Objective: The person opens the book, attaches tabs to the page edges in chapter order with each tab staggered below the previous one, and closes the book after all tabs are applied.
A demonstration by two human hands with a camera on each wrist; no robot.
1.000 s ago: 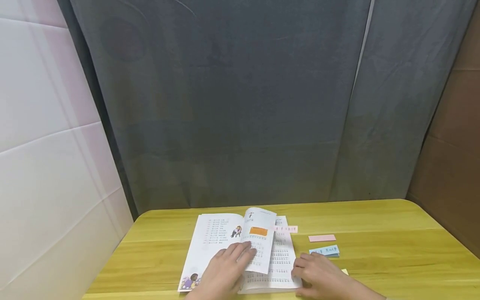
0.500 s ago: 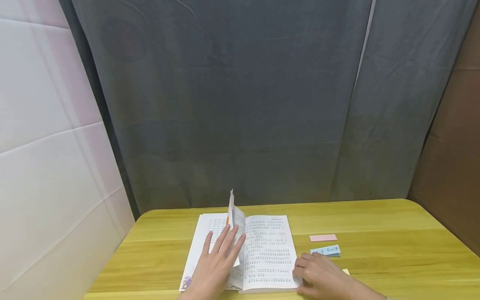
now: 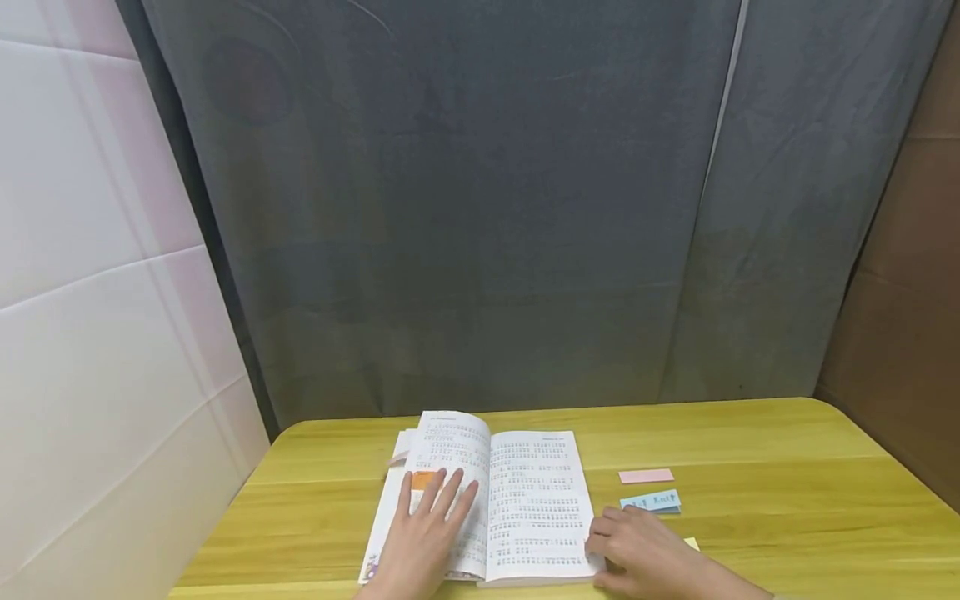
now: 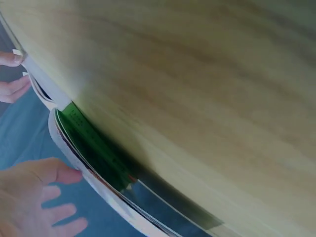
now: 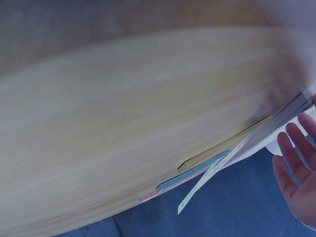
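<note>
Fingers [image 3: 442, 492] of the left hand [image 3: 420, 542] lie straight, pressing the book [image 3: 536, 500]'s left page toward twelve o'clock; right hand [image 3: 637, 554] relaxed at the three o'clock edge.

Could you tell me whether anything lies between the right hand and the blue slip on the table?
Nothing visible does. The right hand rests at the book's right edge, and only bare table separates it from the blue slip.

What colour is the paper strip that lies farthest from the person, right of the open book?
Pink; the paper strip shows best in the head view.
</note>
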